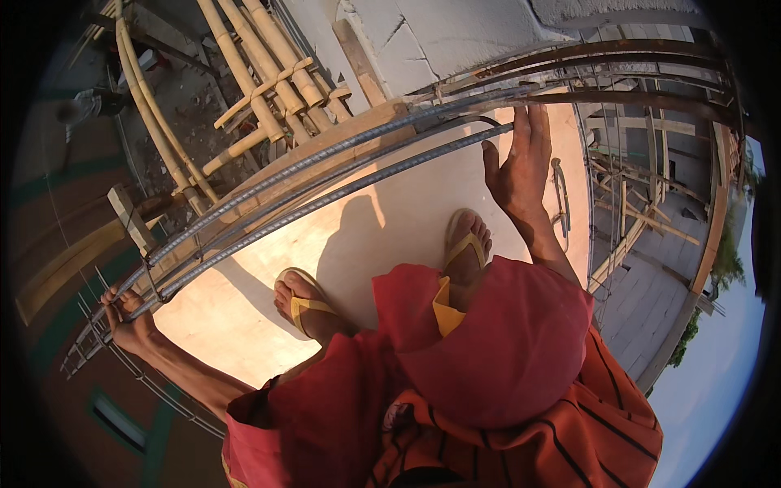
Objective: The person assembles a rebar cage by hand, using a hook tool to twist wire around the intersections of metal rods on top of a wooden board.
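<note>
Ribbed steel rebars (342,189), tied into a long cage, slant across the front of me. At its lower left end my left hand (130,321) has its fingers curled round a bar beside a thin stirrup (150,275). My right hand (521,163) lies against the other end, at the bar's tip. Its fingers are stretched out and its thumb stands apart. Beneath the bars is a pale plywood sheet (244,325), on which my feet rest in yellow flip-flops. A few short bent steel pieces (560,191) lie on the sheet near my right wrist.
Bamboo poles (256,65) lashed together stand beyond the bars at the upper left. A grey block wall (480,41) rises at the far side. Long rebars (634,53) run off to the upper right. Below on the right are more bamboo props (643,220) and a drop past the plywood edge.
</note>
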The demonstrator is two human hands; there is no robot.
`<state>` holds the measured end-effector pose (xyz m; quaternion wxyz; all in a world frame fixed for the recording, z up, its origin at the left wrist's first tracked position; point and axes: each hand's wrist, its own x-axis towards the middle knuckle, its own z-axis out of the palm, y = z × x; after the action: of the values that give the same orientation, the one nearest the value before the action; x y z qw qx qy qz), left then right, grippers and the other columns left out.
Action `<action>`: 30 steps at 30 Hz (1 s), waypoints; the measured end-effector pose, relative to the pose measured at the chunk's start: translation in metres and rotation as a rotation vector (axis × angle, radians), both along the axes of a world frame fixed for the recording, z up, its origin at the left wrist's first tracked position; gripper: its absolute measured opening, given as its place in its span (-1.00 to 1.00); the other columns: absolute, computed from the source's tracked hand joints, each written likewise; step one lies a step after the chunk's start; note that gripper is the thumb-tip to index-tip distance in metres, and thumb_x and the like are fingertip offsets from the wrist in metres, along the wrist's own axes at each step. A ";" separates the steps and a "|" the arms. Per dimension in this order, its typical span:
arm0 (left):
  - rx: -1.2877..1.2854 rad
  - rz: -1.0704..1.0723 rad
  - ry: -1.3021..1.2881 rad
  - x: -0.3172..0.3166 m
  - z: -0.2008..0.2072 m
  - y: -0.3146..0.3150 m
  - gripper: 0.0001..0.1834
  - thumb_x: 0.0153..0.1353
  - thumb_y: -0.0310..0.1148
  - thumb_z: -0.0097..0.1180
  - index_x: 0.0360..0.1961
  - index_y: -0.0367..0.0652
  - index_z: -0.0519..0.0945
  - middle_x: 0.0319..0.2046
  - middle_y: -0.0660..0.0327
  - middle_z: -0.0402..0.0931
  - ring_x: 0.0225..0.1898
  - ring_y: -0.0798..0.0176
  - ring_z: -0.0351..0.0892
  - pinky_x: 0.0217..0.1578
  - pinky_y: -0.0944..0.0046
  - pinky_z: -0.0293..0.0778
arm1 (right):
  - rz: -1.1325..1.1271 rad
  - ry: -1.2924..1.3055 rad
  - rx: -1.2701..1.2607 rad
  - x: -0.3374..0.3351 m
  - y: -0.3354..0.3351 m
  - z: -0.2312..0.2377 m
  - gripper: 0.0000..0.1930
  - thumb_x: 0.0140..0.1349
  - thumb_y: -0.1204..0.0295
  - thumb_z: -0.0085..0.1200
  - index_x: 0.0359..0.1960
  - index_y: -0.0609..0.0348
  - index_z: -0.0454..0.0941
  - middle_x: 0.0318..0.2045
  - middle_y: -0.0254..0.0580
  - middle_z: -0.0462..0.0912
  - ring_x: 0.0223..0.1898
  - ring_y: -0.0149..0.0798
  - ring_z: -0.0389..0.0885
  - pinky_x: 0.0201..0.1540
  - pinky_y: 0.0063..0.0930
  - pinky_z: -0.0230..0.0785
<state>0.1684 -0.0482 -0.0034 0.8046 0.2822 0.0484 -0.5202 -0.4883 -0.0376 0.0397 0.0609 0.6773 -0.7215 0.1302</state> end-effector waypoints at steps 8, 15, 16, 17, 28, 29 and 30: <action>0.005 0.031 0.036 -0.019 0.006 0.001 -0.86 0.33 -0.52 -0.19 -0.24 -0.39 0.39 -0.38 0.01 0.37 -0.26 0.03 0.44 -0.14 0.02 0.47 | -0.071 0.011 -0.034 0.000 -0.006 -0.006 -0.32 -0.01 0.55 0.20 0.20 0.35 0.20 0.13 0.17 0.17 0.16 0.13 0.12 0.19 -0.15 0.07; 0.027 0.066 0.027 -0.014 0.006 0.003 -0.89 0.32 -0.55 -0.18 -0.25 -0.38 0.39 -0.38 0.03 0.37 -0.27 0.07 0.44 -0.16 0.00 0.48 | -0.021 -0.068 -0.056 -0.003 -0.008 -0.014 -0.21 -0.04 0.63 0.20 0.28 0.31 0.10 0.15 0.16 0.17 0.19 0.14 0.14 0.20 -0.14 0.11; 0.007 0.058 0.033 -0.015 0.004 0.000 -0.89 0.32 -0.55 -0.18 -0.25 -0.38 0.39 -0.38 0.04 0.37 -0.27 0.08 0.44 -0.16 0.00 0.47 | -0.019 -0.084 -0.084 -0.005 -0.006 -0.018 -0.23 -0.03 0.62 0.18 0.29 0.29 0.12 0.17 0.12 0.16 0.22 0.14 0.13 0.21 -0.12 0.11; 0.009 0.050 0.035 -0.015 0.003 0.000 -0.89 0.32 -0.55 -0.18 -0.25 -0.38 0.39 -0.38 0.04 0.37 -0.27 0.08 0.44 -0.16 0.00 0.47 | -0.028 -0.081 -0.083 -0.007 -0.003 -0.020 -0.23 -0.03 0.62 0.18 0.29 0.29 0.12 0.17 0.12 0.16 0.22 0.14 0.13 0.21 -0.12 0.11; 0.060 0.082 0.021 -0.002 0.002 -0.005 -0.83 0.32 -0.49 -0.25 -0.36 -0.37 0.36 -0.42 0.06 0.36 -0.33 0.08 0.43 -0.20 0.03 0.47 | -0.541 -1.292 -0.323 -0.077 0.005 -0.059 -0.67 0.25 0.59 -0.12 0.06 0.20 0.38 -0.08 -0.24 0.52 -0.13 -0.39 0.52 -0.01 -0.47 0.35; 0.075 0.123 0.028 -0.001 -0.001 -0.008 -0.82 0.32 -0.48 -0.25 -0.36 -0.37 0.36 -0.42 0.06 0.37 -0.33 0.08 0.43 -0.20 0.02 0.47 | -0.419 -1.241 -0.215 -0.095 0.001 -0.072 -0.69 0.26 0.53 -0.07 0.05 0.19 0.40 -0.18 -0.29 0.55 -0.14 -0.37 0.53 -0.03 -0.45 0.37; 0.171 0.117 -0.127 -0.040 0.015 -0.012 -0.80 0.33 -0.47 -0.26 -0.37 -0.38 0.36 -0.43 0.06 0.37 -0.34 0.07 0.44 -0.21 0.00 0.49 | -0.417 -1.273 -0.075 -0.103 -0.008 -0.076 -0.71 0.27 0.48 -0.03 0.03 0.19 0.42 -0.22 -0.28 0.57 -0.16 -0.35 0.54 -0.04 -0.43 0.40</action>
<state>0.1282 -0.0601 0.0114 0.8079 0.3791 0.0579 -0.4474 -0.5915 -0.0460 -0.0367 -0.3294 0.3120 -0.7275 0.5147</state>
